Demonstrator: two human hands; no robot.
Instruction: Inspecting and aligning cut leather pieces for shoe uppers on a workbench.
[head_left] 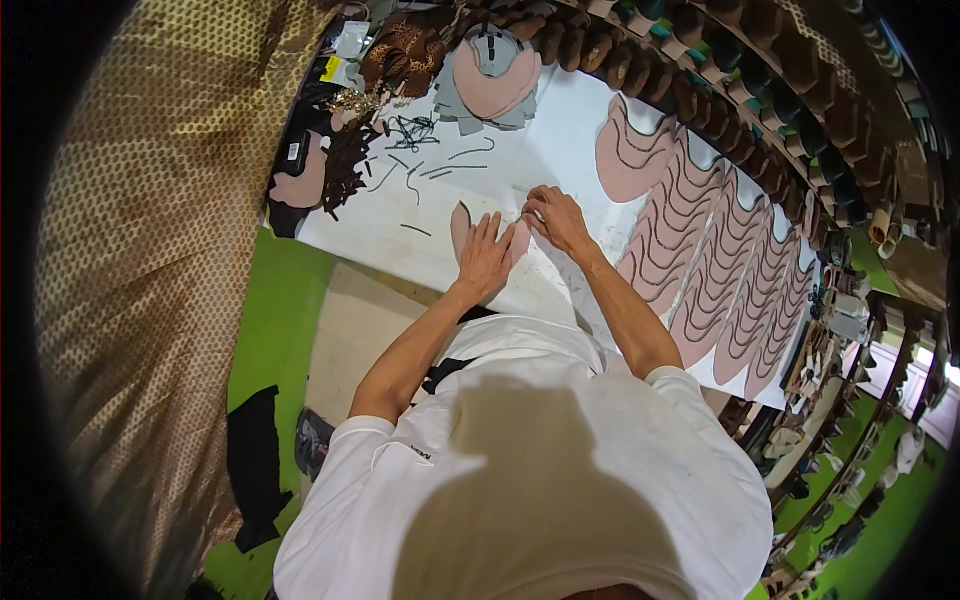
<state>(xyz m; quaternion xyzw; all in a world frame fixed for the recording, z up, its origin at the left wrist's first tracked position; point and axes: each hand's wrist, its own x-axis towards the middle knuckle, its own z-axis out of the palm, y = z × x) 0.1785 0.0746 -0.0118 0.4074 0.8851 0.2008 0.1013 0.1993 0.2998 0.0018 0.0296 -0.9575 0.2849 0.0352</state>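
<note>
A pink curved leather-like piece (460,235) lies on the white table near its front edge, mostly covered by my hands. My left hand (484,258) rests flat on it with the fingers stretched out and slightly apart. At the piece's right end, my right hand (556,218) has thumb and fingers pinched together. Whatever is between those fingertips is too small to make out. Several thin dark strips (455,171) are scattered beyond my left hand, and a single short strip (416,230) lies just left of the piece.
Overlapping rows of pink curved pieces (690,215) with dark edges cover the table's right. A pink U-shaped piece (495,95) tops grey pieces at the back. Brown strips (345,172) and leopard-print pieces (403,55) crowd the left corner. Racks of brown shoe-like shapes (690,100) line the far side.
</note>
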